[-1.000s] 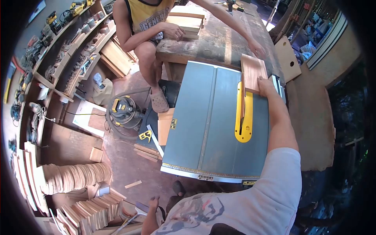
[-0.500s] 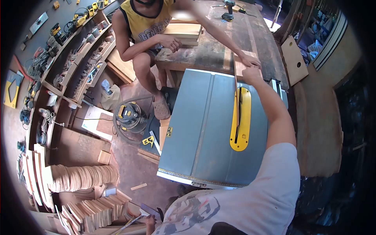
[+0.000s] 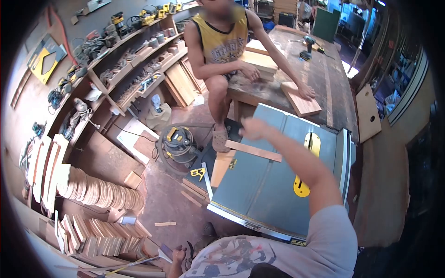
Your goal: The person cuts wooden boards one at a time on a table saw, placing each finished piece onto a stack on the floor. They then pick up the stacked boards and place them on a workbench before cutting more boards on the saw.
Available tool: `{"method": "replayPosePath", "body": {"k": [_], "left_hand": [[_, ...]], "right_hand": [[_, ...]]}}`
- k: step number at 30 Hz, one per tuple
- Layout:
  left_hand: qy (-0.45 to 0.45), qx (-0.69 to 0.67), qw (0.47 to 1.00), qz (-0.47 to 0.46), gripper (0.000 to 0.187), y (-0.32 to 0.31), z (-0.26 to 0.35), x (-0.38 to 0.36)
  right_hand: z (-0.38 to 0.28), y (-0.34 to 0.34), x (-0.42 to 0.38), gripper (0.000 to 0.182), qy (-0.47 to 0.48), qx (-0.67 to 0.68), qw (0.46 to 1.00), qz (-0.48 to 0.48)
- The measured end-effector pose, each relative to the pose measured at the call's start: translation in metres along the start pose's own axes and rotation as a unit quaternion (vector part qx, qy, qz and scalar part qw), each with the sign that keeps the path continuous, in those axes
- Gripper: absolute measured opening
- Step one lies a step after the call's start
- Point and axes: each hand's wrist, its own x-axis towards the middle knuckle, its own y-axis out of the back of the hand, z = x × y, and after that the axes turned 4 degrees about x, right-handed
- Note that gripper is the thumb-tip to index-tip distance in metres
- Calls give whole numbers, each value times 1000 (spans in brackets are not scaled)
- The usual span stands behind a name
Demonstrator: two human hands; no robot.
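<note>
My right hand, smeared by motion, is over the far left part of the table saw. Just below it, a narrow wood strip lies across the saw's grey top, its left end at the table edge. The yellow blade insert is partly hidden behind my forearm. Low in the view, my left hand is closed beside my body, against a dark curved piece that I cannot make out. Across the saw, a co-worker's hand presses on a wood board on the workbench.
A co-worker sits on the workbench beside stacked boards; a cordless drill stands behind. Left of the saw are a shop vacuum and a yellow combination square. Stacked wood pieces and tool shelves line the left.
My right hand has left the board at the blade and swung left. A wood strip now lies across the saw top. The co-worker's board is now fully on the workbench, turned at an angle.
</note>
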Motion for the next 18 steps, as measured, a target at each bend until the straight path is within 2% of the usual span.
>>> {"method": "replayPosePath", "body": {"k": [1, 2, 4, 5, 7, 8, 9, 10, 11, 12, 13, 14, 16, 18], "left_hand": [[-34, 11, 999, -11, 54, -2, -6, 9], [84, -104, 991, -14, 54, 30, 46, -11], [107, -229, 968, 2, 54, 10, 16, 10], [82, -158, 984, 2, 55, 31, 27, 1], [70, -119, 989, -61, 55, 43, 7, 11], [60, -97, 989, -91, 56, 54, 0, 24], [58, -88, 992, -63, 55, 51, -17, 35], [1, -44, 996, -73, 55, 30, -60, 70], [-58, 0, 995, -77, 55, 19, -92, 97], [-115, 42, 990, -75, 55, 23, -106, 111], [-17, -59, 993, -102, 52, 28, -107, 120], [24, -105, 985, -134, 53, 38, -103, 131], [115, -191, 954, -199, 54, 59, -96, 140], [-35, -151, 987, -47, 55, 82, -76, 122]], "right_hand": [[-6, -48, -2, 66, -46, 19, 998, 26], [-21, -78, -13, 79, -113, 37, 993, -14], [-40, -155, -36, 85, -171, -30, 980, 98], [-55, -174, -40, 85, -188, -10, 973, 135], [-88, -202, -47, 86, -226, 29, 951, 208], [-114, -208, -48, 84, -225, 12, 952, 206], [-150, -213, -53, 82, -226, -6, 953, 201], [-189, -223, -55, 77, -182, -6, 963, 201], [-250, -179, -70, 72, -121, 66, 990, 34], [-271, -216, -63, 66, 78, 172, 979, -72], [-309, -253, -72, 65, 143, 294, 944, -37], [-348, -290, -82, 64, 216, 404, 889, -17], [-398, -273, -114, 67, 325, 214, 916, 95], [-408, -279, -138, 67, 240, 341, 909, -13]]}}
